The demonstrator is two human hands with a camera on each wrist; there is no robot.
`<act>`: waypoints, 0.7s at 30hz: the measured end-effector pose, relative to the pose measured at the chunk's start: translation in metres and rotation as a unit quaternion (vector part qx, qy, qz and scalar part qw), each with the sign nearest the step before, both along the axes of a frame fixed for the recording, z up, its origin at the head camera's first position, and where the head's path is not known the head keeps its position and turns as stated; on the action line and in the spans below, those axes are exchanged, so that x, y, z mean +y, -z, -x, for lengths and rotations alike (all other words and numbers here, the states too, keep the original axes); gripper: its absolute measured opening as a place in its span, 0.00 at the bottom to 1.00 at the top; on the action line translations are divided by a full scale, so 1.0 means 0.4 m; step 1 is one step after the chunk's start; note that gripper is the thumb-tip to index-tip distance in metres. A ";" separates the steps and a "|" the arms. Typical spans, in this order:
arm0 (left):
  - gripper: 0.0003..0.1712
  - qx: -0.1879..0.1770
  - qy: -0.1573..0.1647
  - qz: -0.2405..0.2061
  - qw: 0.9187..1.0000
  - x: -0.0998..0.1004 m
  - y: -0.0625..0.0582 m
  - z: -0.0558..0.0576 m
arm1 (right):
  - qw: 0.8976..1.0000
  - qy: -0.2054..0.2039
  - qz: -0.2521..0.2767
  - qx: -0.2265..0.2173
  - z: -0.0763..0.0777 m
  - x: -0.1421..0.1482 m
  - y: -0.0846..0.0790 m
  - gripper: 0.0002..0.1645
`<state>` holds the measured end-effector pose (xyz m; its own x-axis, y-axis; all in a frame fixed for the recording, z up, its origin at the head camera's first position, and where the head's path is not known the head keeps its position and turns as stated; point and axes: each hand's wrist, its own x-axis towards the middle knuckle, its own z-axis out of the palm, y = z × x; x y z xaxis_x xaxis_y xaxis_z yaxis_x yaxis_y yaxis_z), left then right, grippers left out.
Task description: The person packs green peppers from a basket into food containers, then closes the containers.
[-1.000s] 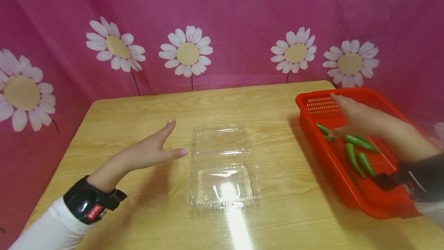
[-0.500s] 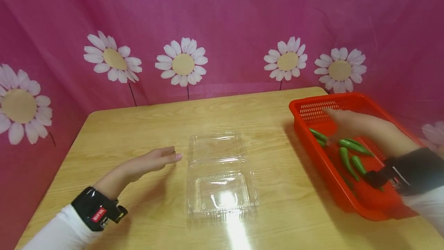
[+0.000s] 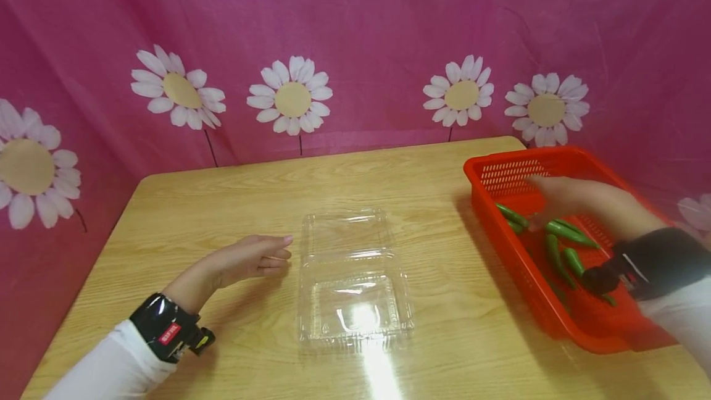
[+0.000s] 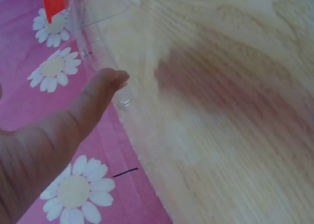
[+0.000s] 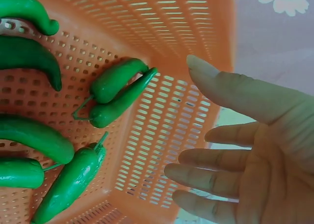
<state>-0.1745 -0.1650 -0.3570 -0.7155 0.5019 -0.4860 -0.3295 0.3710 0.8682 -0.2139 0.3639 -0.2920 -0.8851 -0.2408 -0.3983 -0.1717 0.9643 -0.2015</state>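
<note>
My right hand (image 3: 566, 196) hovers over the red plastic basket (image 3: 519, 264), fingers spread and holding nothing. Below it, several green chili peppers (image 3: 572, 233) lie on the basket's perforated floor. In the right wrist view a pair of peppers (image 5: 120, 91) rests near the slotted wall, closest to the fingers (image 5: 211, 177). My left hand (image 3: 244, 261) is held above the table, empty and relaxed, just left of a clear plastic clamshell box (image 3: 355, 289). The box lies unfolded, lid away from me, with nothing inside it.
The light wooden table (image 3: 222, 202) carries the box in its middle and the basket along its right edge. A pink curtain (image 3: 366, 29) with printed daisies hangs behind and on the left. Glare brightens the table in front of the box.
My left hand has lowered, its thumb and fingers drawing closer together beside the box. The head view tipped slightly upward. My right hand stays over the basket with little movement.
</note>
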 end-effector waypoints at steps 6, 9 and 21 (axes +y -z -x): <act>0.42 -0.021 -0.022 0.006 1.000 0.021 0.030 0.001 | 1.000 0.009 0.007 -0.016 0.018 0.003 0.016 0.64; 0.41 -0.036 -0.027 -0.002 0.999 0.027 0.038 0.005 | 1.000 -0.002 0.000 -0.016 0.029 0.001 0.021 0.63; 0.34 -0.084 -0.085 -0.056 0.991 0.047 0.063 0.013 | 0.999 0.000 0.001 -0.046 0.064 -0.025 0.049 0.64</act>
